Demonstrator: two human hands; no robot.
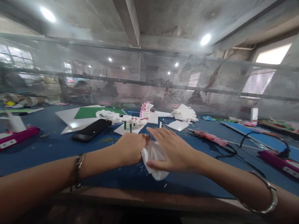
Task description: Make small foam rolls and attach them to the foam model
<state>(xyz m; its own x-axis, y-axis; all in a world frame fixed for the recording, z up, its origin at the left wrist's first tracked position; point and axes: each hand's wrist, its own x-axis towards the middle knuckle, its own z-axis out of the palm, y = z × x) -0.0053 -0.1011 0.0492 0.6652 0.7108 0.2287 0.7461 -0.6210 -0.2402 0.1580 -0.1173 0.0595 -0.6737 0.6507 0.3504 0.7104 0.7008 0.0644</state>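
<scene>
A thin, crumpled white sheet (157,173), paper or cloth, lies between my hands over the blue table surface. My left hand (131,147) is closed, its fingers curled at the sheet's upper left edge. Stretched out over the same sheet, my right hand (174,149) has its fingers together and its thumb apart. Its palm side is hidden, so contact with the sheet cannot be made out fully. Just beyond the hands stands a small white piece on green legs (128,125). A pointed white stick (160,124) shows behind my right fingertips.
A black phone (92,130) lies left, near green sheet (87,113). Behind are pink-and-white pieces (145,111) and a white stack (184,113). A pink glue gun (210,137) with black cable lies right. Purple power strips (20,137) flank the table; perforated metal screen (130,77) closes the back.
</scene>
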